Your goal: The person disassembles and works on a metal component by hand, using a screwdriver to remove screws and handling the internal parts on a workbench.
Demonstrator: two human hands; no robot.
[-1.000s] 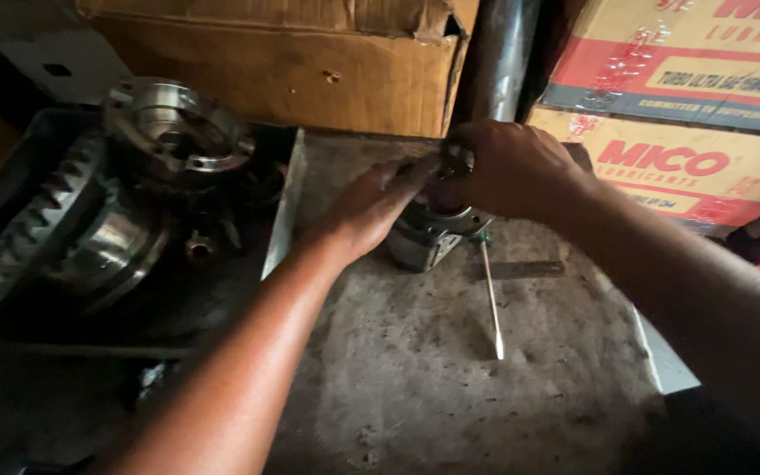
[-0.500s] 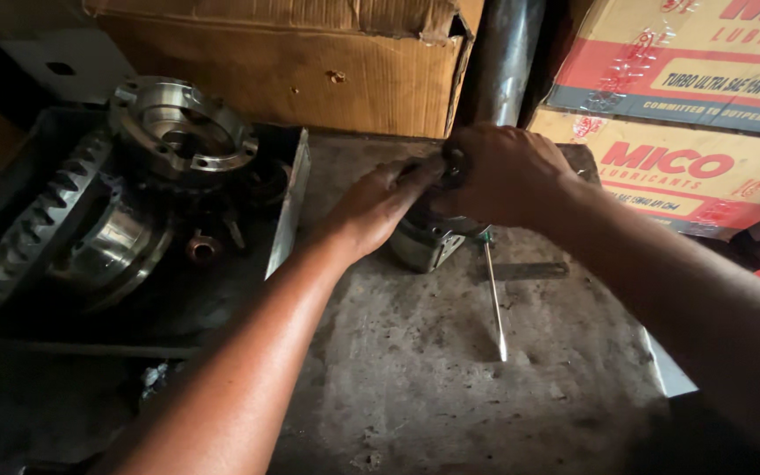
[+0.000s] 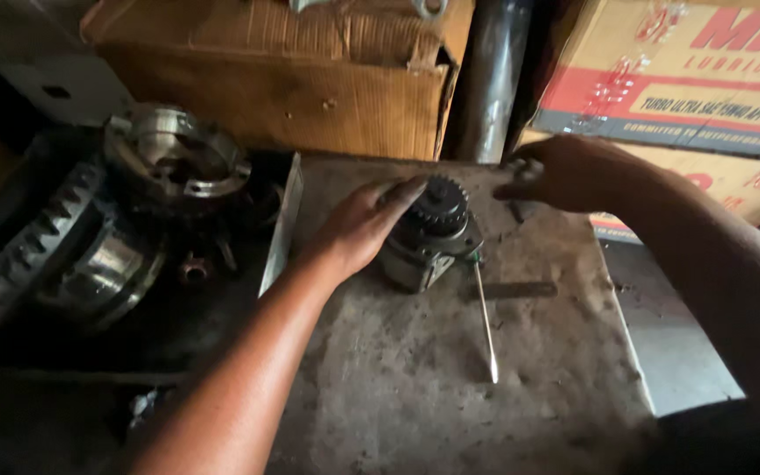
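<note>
Dim, warm light is falling from above onto the metal plate (image 3: 450,387); left of it deep shadow is swallowing detail, glints are showing on steel, and edges are blurring.

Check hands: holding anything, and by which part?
Left hand grips the small geared unit by its left side, below the gear. Right hand pinches something small at the fingers; cannot tell what.

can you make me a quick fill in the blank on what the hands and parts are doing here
1. The left hand rests on the small part topped by a ____.
2. The thin rod lies on the ____, right of that part.
3. The right hand is ____ the part, near the cartons.

Missing: gear; plate; off
</note>
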